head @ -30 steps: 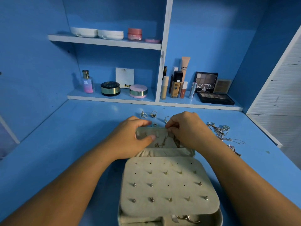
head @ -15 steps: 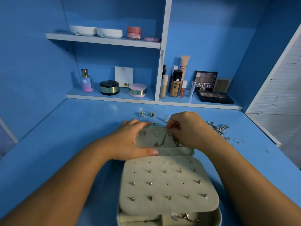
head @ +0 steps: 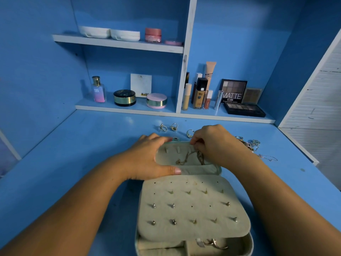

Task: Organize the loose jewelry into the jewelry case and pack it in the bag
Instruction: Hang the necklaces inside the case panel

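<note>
Two hands on case lid point(head: 169, 156): my left hand point(head: 145, 157) grips its left edge, right hand point(head: 217, 145) fingers point(head: 196, 143) pinch necklace point(head: 184, 159).

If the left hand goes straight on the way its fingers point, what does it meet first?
Probably the small clasp on the case lid, then the right hand; depth unclear.

**Clearance: left side open, back and right cluttered**

Bare desk point(head: 70, 163) left of the open jewelry case point(head: 191, 209) gives a wide lane. Just behind the raised lid point(head: 171, 154): three rings point(head: 173, 127). To the right: chain pile point(head: 249, 145). Over the case, the left hand point(head: 147, 156) gripping the lid and the right hand point(head: 215, 145) pinching a necklace point(head: 186, 157) block the way.
</note>
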